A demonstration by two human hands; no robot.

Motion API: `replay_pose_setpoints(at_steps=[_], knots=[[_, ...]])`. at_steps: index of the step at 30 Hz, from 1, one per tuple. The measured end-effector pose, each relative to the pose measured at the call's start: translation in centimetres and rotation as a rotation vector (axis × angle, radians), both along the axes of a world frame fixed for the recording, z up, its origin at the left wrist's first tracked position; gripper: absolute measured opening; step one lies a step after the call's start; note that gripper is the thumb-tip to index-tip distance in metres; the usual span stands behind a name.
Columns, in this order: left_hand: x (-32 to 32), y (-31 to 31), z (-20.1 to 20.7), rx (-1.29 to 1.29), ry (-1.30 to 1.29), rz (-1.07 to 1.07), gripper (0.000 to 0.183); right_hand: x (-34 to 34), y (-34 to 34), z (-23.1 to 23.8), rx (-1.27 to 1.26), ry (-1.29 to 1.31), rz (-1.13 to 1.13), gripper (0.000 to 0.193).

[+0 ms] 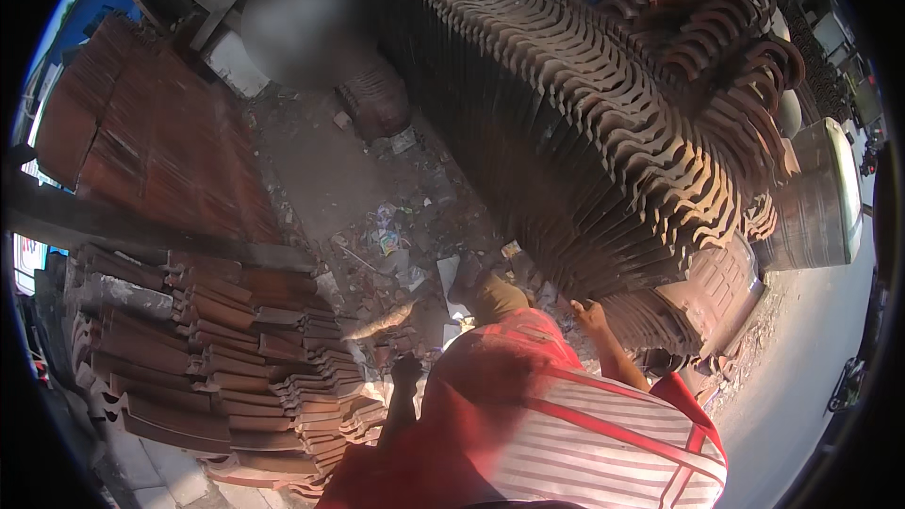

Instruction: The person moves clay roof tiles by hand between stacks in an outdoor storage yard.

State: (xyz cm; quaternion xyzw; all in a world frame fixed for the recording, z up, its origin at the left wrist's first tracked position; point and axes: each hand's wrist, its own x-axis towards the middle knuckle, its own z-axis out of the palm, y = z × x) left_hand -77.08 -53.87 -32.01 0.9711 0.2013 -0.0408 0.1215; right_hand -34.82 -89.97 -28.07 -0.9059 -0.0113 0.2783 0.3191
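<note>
My left hand hangs in shadow beside the stacked clay roof tiles on the left; it is too dark to make out its fingers. On the other side, my right hand is beside the low end of a long row of upright clay roof tiles. Its fingers are loosely bent and apart, and nothing shows in them. Whether it touches a tile I cannot tell. Lower ridged tiles stand close to its right.
Broken pieces and litter cover the ground between the stacks. A beam crosses the left side. More reddish tiles lean beyond it. Curved tiles are piled at the far right, by a large drum. A paved road runs along the right.
</note>
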Motion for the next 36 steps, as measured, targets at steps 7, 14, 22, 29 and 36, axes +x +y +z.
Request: replay_pose_setpoints(at_steps=[7, 14, 22, 29, 36], knots=[[-5.7, 3.7, 0.2, -0.629, 0.251, 0.814, 0.023, -0.9, 10.3, -5.4, -0.057, 0.127, 0.49, 0.058], [-6.3, 16.1, -0.5, -1.413, -0.79, 1.494, 0.018, 10.5, 33.6, -5.2, -0.031, 0.353, 0.269, 0.05], [8.9, 30.5, 7.3, -1.184, -0.267, 1.446, 0.035, 20.7, 47.4, 1.9, 0.416, -0.148, 0.266, 0.038], [15.6, 48.8, -0.7, -1.616, -0.2, 1.505, 0.056, 17.9, 37.6, -11.4, -0.073, 0.051, -0.118, 0.054], [22.1, 76.6, -0.3, -1.409, -0.443, 1.199, 0.021, 6.2, 50.4, -8.6, -0.087, 0.485, -0.429, 0.044]])
